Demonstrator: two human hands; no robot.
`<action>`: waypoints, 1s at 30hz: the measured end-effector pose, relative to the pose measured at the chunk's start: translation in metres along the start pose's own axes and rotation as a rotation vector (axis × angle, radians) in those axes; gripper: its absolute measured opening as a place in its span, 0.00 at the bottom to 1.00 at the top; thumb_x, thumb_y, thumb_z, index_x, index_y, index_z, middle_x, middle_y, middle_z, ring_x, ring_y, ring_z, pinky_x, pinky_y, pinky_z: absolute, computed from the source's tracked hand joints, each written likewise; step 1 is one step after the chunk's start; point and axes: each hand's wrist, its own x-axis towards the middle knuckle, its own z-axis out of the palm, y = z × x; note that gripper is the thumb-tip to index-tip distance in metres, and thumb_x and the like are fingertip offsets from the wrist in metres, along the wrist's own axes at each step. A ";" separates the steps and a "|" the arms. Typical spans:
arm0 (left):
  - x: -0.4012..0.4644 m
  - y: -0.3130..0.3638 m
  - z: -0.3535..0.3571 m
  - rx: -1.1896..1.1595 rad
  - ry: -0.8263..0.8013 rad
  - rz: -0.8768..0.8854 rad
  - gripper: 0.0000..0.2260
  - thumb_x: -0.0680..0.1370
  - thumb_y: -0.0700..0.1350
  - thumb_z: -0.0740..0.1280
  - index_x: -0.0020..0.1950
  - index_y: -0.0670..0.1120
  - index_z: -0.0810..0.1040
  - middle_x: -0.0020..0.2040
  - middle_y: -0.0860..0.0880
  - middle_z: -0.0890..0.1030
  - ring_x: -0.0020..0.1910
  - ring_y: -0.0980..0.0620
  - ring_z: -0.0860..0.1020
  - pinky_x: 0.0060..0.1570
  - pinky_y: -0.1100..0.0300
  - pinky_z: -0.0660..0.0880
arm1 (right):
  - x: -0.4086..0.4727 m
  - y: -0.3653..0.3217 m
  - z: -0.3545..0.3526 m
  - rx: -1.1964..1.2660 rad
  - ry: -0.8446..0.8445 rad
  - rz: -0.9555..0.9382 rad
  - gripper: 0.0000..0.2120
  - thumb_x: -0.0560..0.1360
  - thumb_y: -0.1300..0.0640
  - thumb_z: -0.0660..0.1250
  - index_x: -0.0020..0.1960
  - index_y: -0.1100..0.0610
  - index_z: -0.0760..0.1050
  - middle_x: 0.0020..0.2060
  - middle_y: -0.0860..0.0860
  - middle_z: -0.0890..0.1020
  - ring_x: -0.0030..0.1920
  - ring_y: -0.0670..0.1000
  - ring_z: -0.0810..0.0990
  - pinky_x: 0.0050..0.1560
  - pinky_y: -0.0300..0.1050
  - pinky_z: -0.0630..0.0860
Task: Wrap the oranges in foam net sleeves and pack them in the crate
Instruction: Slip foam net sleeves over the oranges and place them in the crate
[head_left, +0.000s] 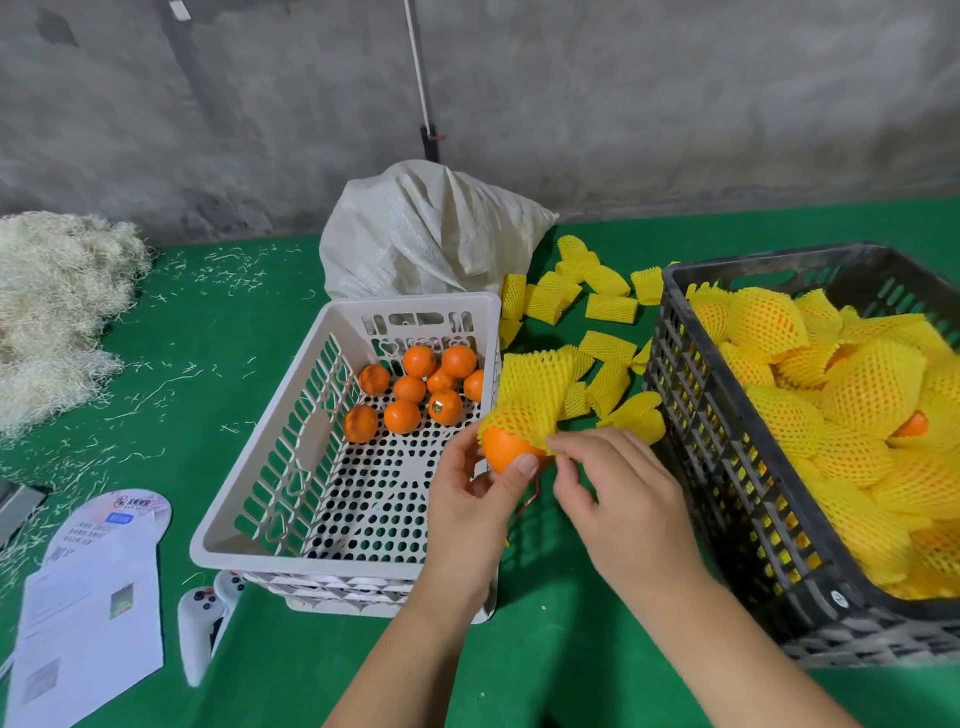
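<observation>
My left hand (470, 512) grips an orange (503, 448) from below, thumb on its front. A yellow foam net sleeve (530, 391) covers the orange's top and stands up above it. My right hand (608, 491) pinches the sleeve's lower edge at the orange's right side. Several bare oranges (415, 389) lie at the far end of the white basket (249, 525) on the left. On the right, the black crate (727, 467) holds several sleeved oranges (872, 387). Loose yellow sleeves (610, 306) lie on the green cloth between the two containers.
A white woven sack (426, 234) stands behind the basket against the grey wall. A pile of pale wood wool (52, 312) is at the far left. Printed papers (88, 603) and a white controller (200, 631) lie at the front left.
</observation>
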 end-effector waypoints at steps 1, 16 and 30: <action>-0.002 -0.002 0.002 -0.011 0.028 -0.005 0.29 0.72 0.54 0.80 0.68 0.44 0.77 0.60 0.44 0.85 0.57 0.41 0.85 0.58 0.50 0.83 | -0.002 -0.003 0.002 -0.007 -0.007 -0.016 0.07 0.80 0.62 0.67 0.56 0.61 0.82 0.48 0.52 0.83 0.48 0.53 0.80 0.52 0.44 0.77; 0.000 -0.008 0.017 0.024 -0.017 0.028 0.28 0.72 0.51 0.77 0.70 0.49 0.76 0.61 0.45 0.85 0.60 0.41 0.83 0.64 0.42 0.80 | 0.012 0.010 -0.007 0.086 -0.006 0.120 0.10 0.77 0.64 0.64 0.54 0.63 0.83 0.49 0.54 0.79 0.49 0.48 0.79 0.49 0.37 0.77; 0.012 -0.005 0.020 -0.126 -0.168 0.056 0.27 0.74 0.38 0.77 0.70 0.54 0.75 0.62 0.42 0.83 0.61 0.42 0.82 0.60 0.51 0.81 | 0.016 0.021 0.002 0.170 -0.030 0.259 0.11 0.78 0.60 0.64 0.56 0.61 0.82 0.49 0.50 0.79 0.47 0.48 0.78 0.45 0.43 0.77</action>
